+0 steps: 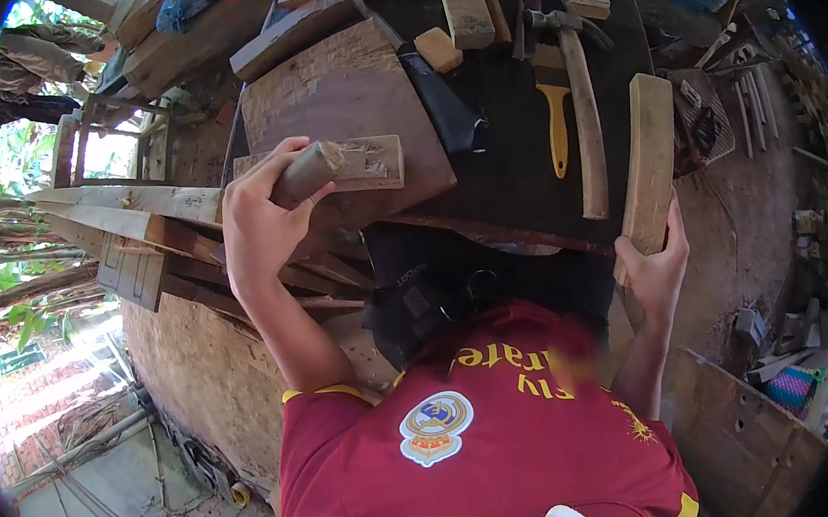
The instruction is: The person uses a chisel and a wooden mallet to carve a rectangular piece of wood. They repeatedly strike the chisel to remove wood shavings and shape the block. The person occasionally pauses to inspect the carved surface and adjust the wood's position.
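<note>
My left hand [267, 207] is closed around a thick, round-ended wooden piece [306, 174], like a short handle or peg. Beneath it lies a light wooden block [374, 161] with a roughly hollowed or carved top face; whether the two are joined I cannot tell. That block rests on a brown wooden board [341, 97]. Over at the right, my right hand [656, 262] grips the near end of a long, squared wooden bar [650, 164], thumb on one side and fingers on the other. The bar slants away from me beside the dark tabletop's right edge.
On the dark tabletop [512, 142] lie a claw hammer [582, 96], a yellow-handled paintbrush [557, 123], a small wood block [438, 50] and a dark flat blade-like piece [445, 108]. More timber [464, 3] crowds the far side. Long planks [134, 209] jut out leftward. A wire basket [705, 115] stands at right.
</note>
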A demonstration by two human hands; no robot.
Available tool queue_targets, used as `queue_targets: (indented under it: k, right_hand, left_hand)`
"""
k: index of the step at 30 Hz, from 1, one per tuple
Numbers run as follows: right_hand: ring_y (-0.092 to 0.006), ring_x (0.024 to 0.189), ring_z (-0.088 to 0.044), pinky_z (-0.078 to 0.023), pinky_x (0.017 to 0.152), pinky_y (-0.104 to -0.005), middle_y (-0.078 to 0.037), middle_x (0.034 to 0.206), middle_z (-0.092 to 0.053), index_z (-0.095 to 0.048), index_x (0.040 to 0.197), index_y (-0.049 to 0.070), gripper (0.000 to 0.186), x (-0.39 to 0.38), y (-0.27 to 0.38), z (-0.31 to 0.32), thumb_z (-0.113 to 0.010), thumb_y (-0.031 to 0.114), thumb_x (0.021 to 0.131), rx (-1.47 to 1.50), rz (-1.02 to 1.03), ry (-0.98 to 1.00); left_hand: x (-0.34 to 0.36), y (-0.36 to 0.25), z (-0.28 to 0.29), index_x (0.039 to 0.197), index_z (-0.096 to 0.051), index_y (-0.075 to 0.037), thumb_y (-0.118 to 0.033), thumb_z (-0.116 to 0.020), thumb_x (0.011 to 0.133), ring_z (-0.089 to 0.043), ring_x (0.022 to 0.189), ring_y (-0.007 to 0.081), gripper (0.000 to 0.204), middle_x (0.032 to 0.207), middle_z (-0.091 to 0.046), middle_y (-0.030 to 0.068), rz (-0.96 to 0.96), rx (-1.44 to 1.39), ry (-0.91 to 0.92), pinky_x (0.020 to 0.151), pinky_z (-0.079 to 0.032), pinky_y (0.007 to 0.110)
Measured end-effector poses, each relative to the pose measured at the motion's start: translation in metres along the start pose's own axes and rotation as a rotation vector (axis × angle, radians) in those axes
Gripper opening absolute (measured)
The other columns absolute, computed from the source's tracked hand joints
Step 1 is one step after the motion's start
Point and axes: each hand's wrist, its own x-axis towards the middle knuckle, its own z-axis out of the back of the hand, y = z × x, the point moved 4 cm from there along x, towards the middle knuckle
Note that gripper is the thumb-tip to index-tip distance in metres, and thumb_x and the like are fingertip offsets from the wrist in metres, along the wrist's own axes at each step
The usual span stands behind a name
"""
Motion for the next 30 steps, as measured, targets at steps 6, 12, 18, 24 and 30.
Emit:
queue_targets:
  k: [6, 12, 18, 24, 30]
  right_hand:
    - [-0.0102, 0.054, -0.053, -0.039, 0.038, -0.0234, -0.009, 0.093, -0.059, -0.037, 0.144, 0.002, 0.081, 0.006, -0.014, 0.002, -0.058, -0.006, 0.066, -0.074, 0.192, -0.033]
    - [-0.0171, 0.081, -0.061, -0.051, 0.066, -0.0286, -0.014, 0.107, -0.06, -0.037, 0.143, -0.001, 0.079, 0.0, 0.004, -0.001, -0.058, -0.004, 0.067, -0.006, -0.071, 0.024]
    - [-0.0219, 0.113, -0.057, -0.043, 0.099, -0.0344, -0.017, 0.125, -0.057, -0.038, 0.141, -0.005, 0.078, 0.005, -0.022, 0.005, -0.068, 0.001, 0.069, -0.081, 0.246, -0.004]
    - [-0.0224, 0.114, -0.057, -0.043, 0.098, -0.0322, -0.017, 0.124, -0.057, -0.04, 0.14, -0.007, 0.082, 0.004, -0.024, 0.0, -0.076, 0.007, 0.068, 0.035, 0.101, 0.041]
    - [-0.0222, 0.105, -0.06, -0.048, 0.091, -0.0338, -0.016, 0.119, -0.059, -0.039, 0.14, -0.006, 0.079, 0.001, -0.022, 0.001, -0.07, 0.001, 0.068, -0.066, 0.153, -0.016]
  left_hand:
    - [-0.009, -0.042, -0.002, 0.09, -0.068, -0.005, 0.001, -0.07, 0.059, -0.068, 0.085, 0.0314, 0.032, 0.099, -0.069, 0.0133, -0.105, 0.179, -0.076, 0.073, -0.054, 0.037]
    - [-0.018, -0.13, -0.058, 0.065, -0.047, -0.009, -0.02, -0.078, 0.073, -0.055, 0.053, 0.0298, 0.034, 0.059, -0.05, 0.0075, -0.387, -0.152, 0.165, 0.048, -0.042, 0.04]
    - [0.0, -0.158, -0.092, 0.073, -0.052, -0.008, -0.017, -0.073, 0.054, -0.061, 0.064, 0.0315, 0.03, 0.066, -0.057, 0.0071, -0.44, -0.176, 0.291, 0.055, -0.048, 0.042]
    - [0.011, -0.159, -0.097, 0.073, -0.056, -0.006, -0.018, -0.074, 0.057, -0.062, 0.064, 0.0329, 0.027, 0.067, -0.06, 0.0094, -0.41, -0.16, 0.283, 0.055, -0.048, 0.043]
    - [0.006, -0.141, -0.077, 0.092, -0.065, -0.007, -0.01, -0.073, 0.061, -0.066, 0.083, 0.0323, 0.032, 0.093, -0.067, 0.0101, -0.234, -0.063, 0.239, 0.07, -0.054, 0.04]
